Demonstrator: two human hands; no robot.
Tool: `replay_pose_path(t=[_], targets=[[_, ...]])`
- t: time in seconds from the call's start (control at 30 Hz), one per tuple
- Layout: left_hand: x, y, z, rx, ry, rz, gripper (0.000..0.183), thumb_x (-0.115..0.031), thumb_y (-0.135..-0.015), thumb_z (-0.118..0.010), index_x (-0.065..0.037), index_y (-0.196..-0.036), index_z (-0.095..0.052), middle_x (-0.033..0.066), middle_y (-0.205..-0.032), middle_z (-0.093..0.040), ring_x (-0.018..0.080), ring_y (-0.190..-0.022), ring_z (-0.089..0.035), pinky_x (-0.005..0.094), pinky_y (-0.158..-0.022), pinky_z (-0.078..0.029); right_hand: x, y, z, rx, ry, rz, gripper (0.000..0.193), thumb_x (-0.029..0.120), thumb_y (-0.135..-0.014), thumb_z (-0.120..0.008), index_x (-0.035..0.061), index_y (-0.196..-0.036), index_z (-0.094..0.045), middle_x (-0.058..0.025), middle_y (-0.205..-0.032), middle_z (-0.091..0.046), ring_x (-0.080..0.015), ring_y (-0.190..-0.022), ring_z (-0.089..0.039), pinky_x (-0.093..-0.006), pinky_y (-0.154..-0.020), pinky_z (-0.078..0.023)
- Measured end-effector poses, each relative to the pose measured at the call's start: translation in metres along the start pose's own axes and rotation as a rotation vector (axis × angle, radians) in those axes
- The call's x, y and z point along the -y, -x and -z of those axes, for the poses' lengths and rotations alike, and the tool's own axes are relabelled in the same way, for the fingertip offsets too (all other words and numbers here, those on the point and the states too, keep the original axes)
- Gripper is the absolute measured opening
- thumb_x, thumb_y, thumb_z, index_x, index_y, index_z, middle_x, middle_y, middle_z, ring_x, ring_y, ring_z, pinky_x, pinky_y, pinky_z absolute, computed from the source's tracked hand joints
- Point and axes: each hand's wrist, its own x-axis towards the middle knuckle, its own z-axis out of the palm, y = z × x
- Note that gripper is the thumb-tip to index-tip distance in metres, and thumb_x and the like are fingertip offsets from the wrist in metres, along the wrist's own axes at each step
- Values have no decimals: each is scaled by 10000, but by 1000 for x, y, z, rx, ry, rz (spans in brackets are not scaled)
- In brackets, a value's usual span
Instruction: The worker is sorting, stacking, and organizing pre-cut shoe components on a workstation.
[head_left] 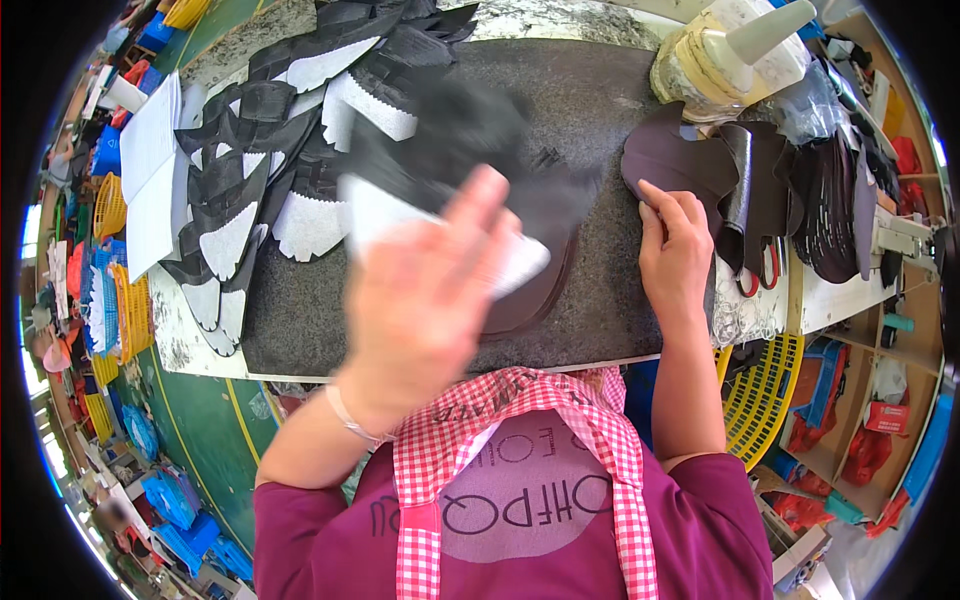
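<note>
Leather piece (672, 160) lies flat under right hand (675, 250).

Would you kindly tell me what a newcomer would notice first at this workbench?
The blurred left hand at centre, lifting a black-and-white shoe-upper piece above the dark work mat. At right, the right hand rests on a dark brown leather piece. Cut black-and-white pieces fan out at upper left.

A mat (590, 300) covers the middle of the workbench (190, 345). A heap of cut pieces (290, 150) lies on the mat's left part, spilling past its left edge. A glue bottle (730, 50) stands behind the mat's right corner, and scissors (765, 270) lie just right of the mat.
</note>
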Motion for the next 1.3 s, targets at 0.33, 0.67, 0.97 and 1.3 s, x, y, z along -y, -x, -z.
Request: replay_pose_path(t=[0.33, 0.67, 0.97, 1.3], targets=[[-19, -5, -23, 146, 684, 304, 293, -114, -828, -779, 6, -1039, -614, 93, -943, -638, 168, -722, -606, 274, -632, -503, 65, 34, 10, 41, -388, 313, 394, -117, -748, -693, 19, -1117, -722, -101, -863, -598, -233, -727, -586, -328, -612, -492], [-4, -6, -31, 544, 1559, 751, 127, -107, -985, -594, 13, -962, -631, 87, -886, -716, 118, -731, -707, 194, -534, -513, 66, 45, 15, 154, -526, 259, 328, -65, -811, -713, 13, -1130, -703, -90, -887, -607, -176, -689, -580, -289, -575, -482], [-12, -8, -35, 496, 1414, 603, 162, -90, -976, -580, 11, -921, -694, 53, -830, -709, 88, -715, -679, 205, -581, -533, 70, 34, 15, 282, -767, -60, 299, 73, -826, -777, -12, -1103, -707, -115, -905, -679, -176, -760, -654, -289, -666, -522], [-25, -20, -26, 123, 1844, 645, 561, -252, -1046, -560, 18, -1503, -381, 103, -1330, -572, 118, -1218, -507, 283, -1045, -403, 104, 20, -7, -52, -869, -119, 93, -15, -870, -729, -17, -959, -700, -57, -757, -648, -91, -626, -616, -221, -544, -468]])
